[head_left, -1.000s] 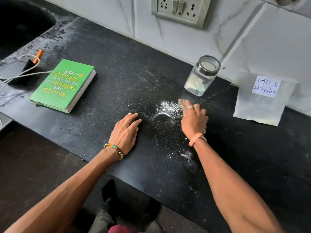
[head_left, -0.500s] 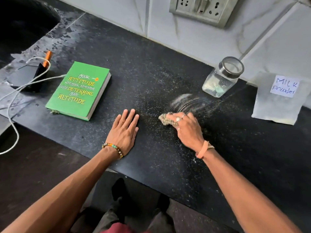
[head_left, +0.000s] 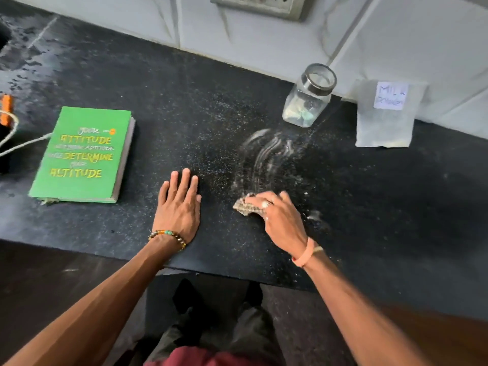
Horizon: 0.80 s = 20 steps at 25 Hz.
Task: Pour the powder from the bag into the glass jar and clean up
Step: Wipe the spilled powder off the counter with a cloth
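My right hand [head_left: 281, 219] presses a small crumpled cloth [head_left: 244, 206] flat on the black counter [head_left: 163, 83], just below curved white powder smears [head_left: 266, 154]. My left hand [head_left: 179, 207] lies flat and open on the counter, left of the cloth. An open glass jar [head_left: 307, 97] with a metal rim stands at the back near the wall, with a little powder at its bottom. To its right the translucent bag labelled "MILK Powder" [head_left: 384, 114] leans against the wall.
A green book [head_left: 84, 154] lies on the counter to the left. Beyond it are a white cable [head_left: 21, 145] and an orange-tipped object [head_left: 5, 109]. A wall socket [head_left: 260, 5] sits above. The counter's front edge runs just below my wrists.
My right hand has dragged the cloth from near the jar toward me and leftward, spreading the white powder pile into streaks. My left hand stayed flat in place.
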Each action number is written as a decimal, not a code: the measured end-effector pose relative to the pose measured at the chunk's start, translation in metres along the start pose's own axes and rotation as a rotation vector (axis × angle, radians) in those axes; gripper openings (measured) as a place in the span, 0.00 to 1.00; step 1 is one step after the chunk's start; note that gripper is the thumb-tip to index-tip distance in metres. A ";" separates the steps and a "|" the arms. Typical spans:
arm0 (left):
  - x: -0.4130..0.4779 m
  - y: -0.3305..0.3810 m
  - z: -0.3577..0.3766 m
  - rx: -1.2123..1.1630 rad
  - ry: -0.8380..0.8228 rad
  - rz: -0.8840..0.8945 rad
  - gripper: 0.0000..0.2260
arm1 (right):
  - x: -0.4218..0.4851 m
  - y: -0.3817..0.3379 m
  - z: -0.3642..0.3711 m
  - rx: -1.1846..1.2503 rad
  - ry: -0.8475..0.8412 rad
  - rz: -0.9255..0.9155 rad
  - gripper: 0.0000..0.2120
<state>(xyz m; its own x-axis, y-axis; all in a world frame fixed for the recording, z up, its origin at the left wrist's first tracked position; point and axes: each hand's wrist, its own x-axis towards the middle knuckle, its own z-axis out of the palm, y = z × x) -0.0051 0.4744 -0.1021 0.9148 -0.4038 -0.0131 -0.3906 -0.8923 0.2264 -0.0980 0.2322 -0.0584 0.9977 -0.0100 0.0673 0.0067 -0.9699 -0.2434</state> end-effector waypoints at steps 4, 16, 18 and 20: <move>0.001 0.001 0.002 -0.023 0.019 -0.002 0.25 | -0.088 0.116 -0.055 -0.083 0.279 0.588 0.27; 0.001 0.001 0.009 -0.018 0.068 0.009 0.25 | -0.016 -0.010 -0.011 0.264 0.293 0.487 0.29; 0.004 0.001 0.007 -0.022 0.082 0.004 0.25 | 0.002 0.047 -0.034 0.201 0.396 0.709 0.26; 0.002 0.003 0.008 -0.026 0.077 0.009 0.25 | 0.015 0.075 -0.040 0.192 0.234 0.807 0.22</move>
<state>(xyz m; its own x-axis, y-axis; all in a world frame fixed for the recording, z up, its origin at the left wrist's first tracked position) -0.0052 0.4694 -0.1089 0.9169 -0.3942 0.0634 -0.3969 -0.8828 0.2513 -0.0852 0.1495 -0.0366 0.6622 -0.7493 -0.0041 -0.6664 -0.5864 -0.4606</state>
